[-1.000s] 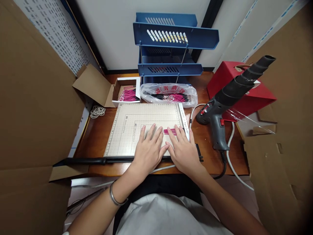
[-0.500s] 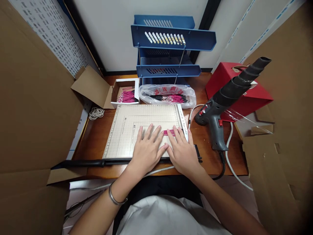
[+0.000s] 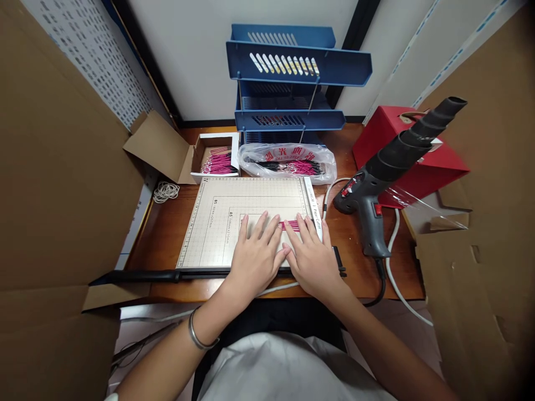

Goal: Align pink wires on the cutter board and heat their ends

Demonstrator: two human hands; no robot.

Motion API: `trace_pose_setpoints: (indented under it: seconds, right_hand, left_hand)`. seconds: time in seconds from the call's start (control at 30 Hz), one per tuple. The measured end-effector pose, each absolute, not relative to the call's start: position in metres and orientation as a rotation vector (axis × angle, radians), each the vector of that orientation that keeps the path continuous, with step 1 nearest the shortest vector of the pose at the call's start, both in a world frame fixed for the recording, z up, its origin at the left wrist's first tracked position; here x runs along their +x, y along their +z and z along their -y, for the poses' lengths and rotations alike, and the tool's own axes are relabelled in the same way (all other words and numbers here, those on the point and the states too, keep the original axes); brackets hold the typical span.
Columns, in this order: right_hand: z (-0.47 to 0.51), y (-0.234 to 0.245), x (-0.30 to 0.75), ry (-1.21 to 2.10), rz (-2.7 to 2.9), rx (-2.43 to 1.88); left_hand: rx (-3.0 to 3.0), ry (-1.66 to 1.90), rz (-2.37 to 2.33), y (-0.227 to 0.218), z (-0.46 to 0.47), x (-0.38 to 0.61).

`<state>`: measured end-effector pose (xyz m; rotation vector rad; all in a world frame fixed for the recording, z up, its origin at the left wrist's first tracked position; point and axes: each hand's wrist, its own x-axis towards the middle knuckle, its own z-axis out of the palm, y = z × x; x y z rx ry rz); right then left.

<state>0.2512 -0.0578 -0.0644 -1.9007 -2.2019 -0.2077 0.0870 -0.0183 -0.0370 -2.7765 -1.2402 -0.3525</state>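
Both palms lie flat on the paper cutter (image 3: pixel 217 234), whose black blade arm runs along its near edge to a handle (image 3: pixel 146 276) at the left. My left hand (image 3: pixel 257 253) has its fingers spread on the board. Beside it, my right hand (image 3: pixel 313 256) rests with fingers apart, over the lower part of a row of thin pink wires or tubes (image 3: pixel 289 225). The thumbs come close together in the middle. Fingers and palms hide the lower ends of the pink pieces.
A white box (image 3: pixel 218 159) and a plastic bag (image 3: pixel 288 164), both holding pink and black pieces, stand behind the cutter. Blue trays (image 3: pixel 292 67) rise at the back. A heat gun (image 3: pixel 371 195) stands at right before a red box (image 3: pixel 413 161). Rubber bands (image 3: pixel 166 191) lie at left.
My left hand has shifted slightly to the right, towards the right hand. My right hand stays nearly where it was, and the pink pieces look unmoved.
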Motion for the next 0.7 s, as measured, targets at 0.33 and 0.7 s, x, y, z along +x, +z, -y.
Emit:
trace_pose_setpoints:
  seconds: [0.33,0.7]
  right_hand:
    - [0.058,-0.063,0.250,-0.176,2.202,-1.927]
    - [0.058,-0.062,0.250,-0.174,2.196,-1.927]
  left_hand:
    - [-2.787,-0.346,1.300,-0.037,0.018,0.087]
    - [-2.812,-0.300,1.279,-0.025,0.008,0.088]
